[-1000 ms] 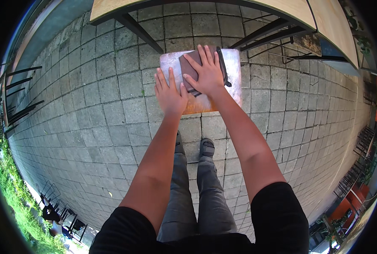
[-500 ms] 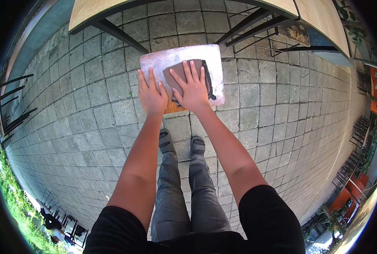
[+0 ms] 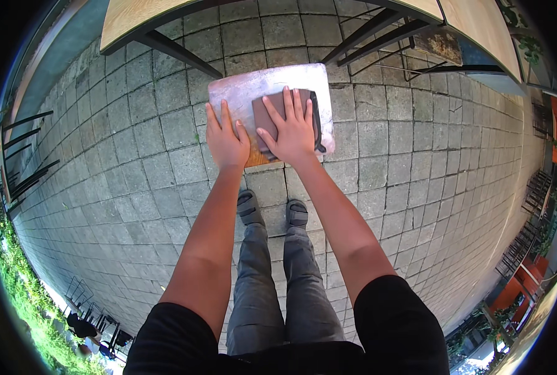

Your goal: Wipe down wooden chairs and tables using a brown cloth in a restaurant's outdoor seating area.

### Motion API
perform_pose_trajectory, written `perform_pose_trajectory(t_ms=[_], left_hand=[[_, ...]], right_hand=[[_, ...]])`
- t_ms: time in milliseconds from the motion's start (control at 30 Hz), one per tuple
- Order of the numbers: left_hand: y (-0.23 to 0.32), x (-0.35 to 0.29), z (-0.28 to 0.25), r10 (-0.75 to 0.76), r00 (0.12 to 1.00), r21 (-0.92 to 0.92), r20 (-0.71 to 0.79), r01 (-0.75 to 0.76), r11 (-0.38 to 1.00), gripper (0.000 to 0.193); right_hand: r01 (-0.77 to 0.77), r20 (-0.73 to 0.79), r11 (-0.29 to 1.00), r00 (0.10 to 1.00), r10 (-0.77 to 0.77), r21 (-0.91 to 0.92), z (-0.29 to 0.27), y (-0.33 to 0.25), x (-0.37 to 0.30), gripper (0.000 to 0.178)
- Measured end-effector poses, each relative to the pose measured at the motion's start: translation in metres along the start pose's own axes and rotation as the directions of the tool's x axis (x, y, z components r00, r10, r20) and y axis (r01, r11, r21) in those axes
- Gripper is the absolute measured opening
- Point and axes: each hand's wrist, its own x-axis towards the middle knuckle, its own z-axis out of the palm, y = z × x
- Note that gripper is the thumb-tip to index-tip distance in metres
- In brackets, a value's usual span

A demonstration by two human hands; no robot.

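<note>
A small wooden stool (image 3: 234,90) stands in front of my feet, its pale, shiny top catching the light and an orange-brown patch showing at the near edge. My left hand (image 3: 227,140) lies on the left part of the seat with fingers apart, holding nothing. Beneath my right hand (image 3: 294,128) is a folded brown cloth (image 3: 264,115) with a black edge along its right side. That hand presses flat on it, fingers spread, not gripping. Part of the cloth is hidden under the palm.
Wooden tables (image 3: 159,19) with dark metal legs stand beyond the stool. Grey paving tiles (image 3: 134,187) cover the ground. Metal chair frames (image 3: 25,150) are at the far left, more furniture at the right rim, and a person (image 3: 81,328) appears at the lower left.
My right hand and the brown cloth under it have slid a little to the right across the stool top. My left hand stays at about the same spot on the seat.
</note>
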Motion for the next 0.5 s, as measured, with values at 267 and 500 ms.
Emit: perform_pose_trajectory(t_ms=[267, 500], left_hand=[[0.007, 0.002, 0.004, 0.007, 1.000, -0.065, 0.004, -0.007, 0.998, 0.062], [-0.005, 0.000, 0.005, 0.020, 0.999, -0.006, -0.031, -0.021, 1.000, 0.064]], right_hand=[[0.188, 0.005, 0.977, 0.982, -0.188, -0.104, 0.007, 0.044, 0.098, 0.080], [0.098, -0.019, 0.993, 0.995, -0.100, -0.069, -0.012, 0.039, 0.030, 0.102]])
